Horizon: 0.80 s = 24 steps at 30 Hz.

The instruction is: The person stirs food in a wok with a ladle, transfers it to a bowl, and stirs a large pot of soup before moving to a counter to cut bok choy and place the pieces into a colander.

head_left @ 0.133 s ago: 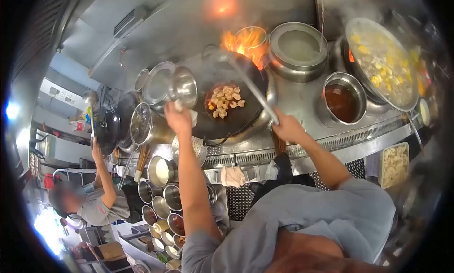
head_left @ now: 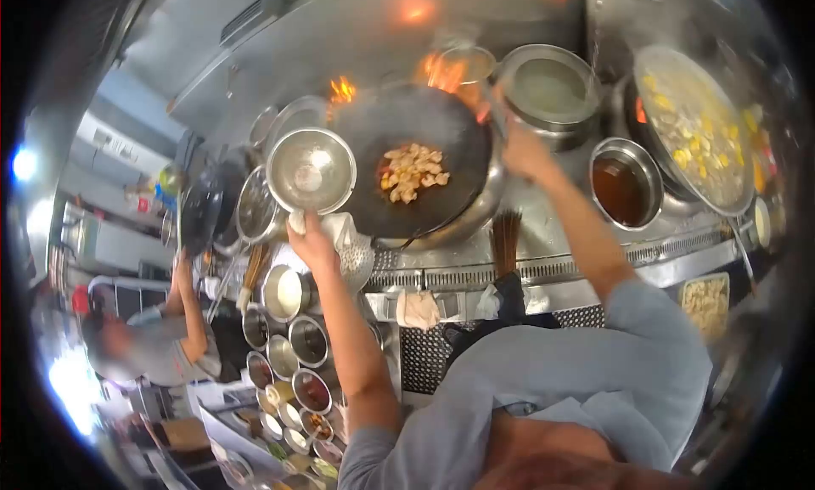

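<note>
While flames (head_left: 342, 88) are flickering behind it, wok (head_left: 424, 121): sitting on the stove, carrying one heap of food pieces (head_left: 412, 174).
Change: right hand (head_left: 522, 150) is rising from near rim to far rim, beside the pot (head_left: 552, 87); its grip, cannot tell.
Left hand (head_left: 312, 242): clenching a cloth (head_left: 338, 227) just under the bowl (head_left: 311, 169).
Count: two hands working, one bowl, one cloth.

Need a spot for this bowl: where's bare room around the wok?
Bare counter shows between the wok and the brown sauce pot, by the right hand. Left of the wok, the held steel bowl, pans and seasoning bowls crowd.
</note>
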Each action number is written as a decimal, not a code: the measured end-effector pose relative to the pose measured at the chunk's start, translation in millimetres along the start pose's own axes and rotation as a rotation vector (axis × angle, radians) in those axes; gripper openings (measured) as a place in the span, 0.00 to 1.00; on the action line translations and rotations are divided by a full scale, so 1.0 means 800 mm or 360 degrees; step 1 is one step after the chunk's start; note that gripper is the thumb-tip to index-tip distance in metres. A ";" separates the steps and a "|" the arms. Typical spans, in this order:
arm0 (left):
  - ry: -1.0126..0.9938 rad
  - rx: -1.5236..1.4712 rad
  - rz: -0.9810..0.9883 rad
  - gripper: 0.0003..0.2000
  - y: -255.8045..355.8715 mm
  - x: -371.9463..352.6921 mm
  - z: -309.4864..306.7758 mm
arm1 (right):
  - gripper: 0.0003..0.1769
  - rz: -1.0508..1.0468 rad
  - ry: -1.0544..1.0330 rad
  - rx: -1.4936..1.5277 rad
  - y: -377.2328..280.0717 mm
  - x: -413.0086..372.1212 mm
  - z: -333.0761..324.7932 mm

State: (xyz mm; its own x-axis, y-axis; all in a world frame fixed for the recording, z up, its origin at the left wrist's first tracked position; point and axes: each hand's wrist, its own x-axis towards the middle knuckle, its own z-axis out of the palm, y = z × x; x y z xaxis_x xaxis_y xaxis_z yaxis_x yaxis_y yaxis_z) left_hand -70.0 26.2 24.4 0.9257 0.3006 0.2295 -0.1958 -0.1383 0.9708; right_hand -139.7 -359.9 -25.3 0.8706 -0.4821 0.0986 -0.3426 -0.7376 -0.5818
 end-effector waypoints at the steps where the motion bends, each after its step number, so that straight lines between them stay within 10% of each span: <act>1: 0.0068 0.0024 -0.0009 0.20 0.014 -0.018 -0.030 | 0.25 -0.0066 -0.0072 0.0081 -0.036 0.025 -0.032; 3: 0.0287 -0.0509 -0.0357 0.18 0.029 -0.057 -0.092 | 0.18 -0.0069 -0.0431 0.0004 -0.024 0.124 -0.002; 6: 0.0594 -0.0727 -0.0572 0.18 -0.022 -0.133 -0.213 | 0.15 -0.0499 -0.0076 0.1514 -0.051 0.088 -0.040; 9: 0.1252 -0.0639 -0.0618 0.17 -0.040 -0.264 -0.338 | 0.16 -0.0646 0.0096 0.0784 -0.035 0.132 -0.006; 16: 0.2808 -0.0865 -0.0393 0.15 -0.053 -0.630 -0.501 | 0.11 -0.0216 -0.0104 0.0983 -0.026 0.125 0.088; 21: 0.2464 -0.0731 -0.0150 0.27 -0.125 -0.859 -0.607 | 0.06 0.0276 -0.0562 0.1791 -0.147 -0.052 0.085; 22: 0.2312 0.0451 -0.0659 0.25 -0.112 -0.832 -0.588 | 0.10 0.0376 -0.0855 0.2105 -0.162 -0.080 0.079; 24: 0.2580 -0.0382 -0.0506 0.22 -0.108 -0.797 -0.615 | 0.17 0.0397 -0.1499 0.2736 -0.165 -0.117 0.113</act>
State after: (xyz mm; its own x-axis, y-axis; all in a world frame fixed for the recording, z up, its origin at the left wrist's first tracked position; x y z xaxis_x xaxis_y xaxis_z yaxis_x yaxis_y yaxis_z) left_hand -802.4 311.0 -171.9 -0.3061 0.9082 -0.2854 -0.2620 0.2079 0.9424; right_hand -144.2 -174.4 -30.4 0.9425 0.3018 -0.1433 -0.3252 0.7302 -0.6009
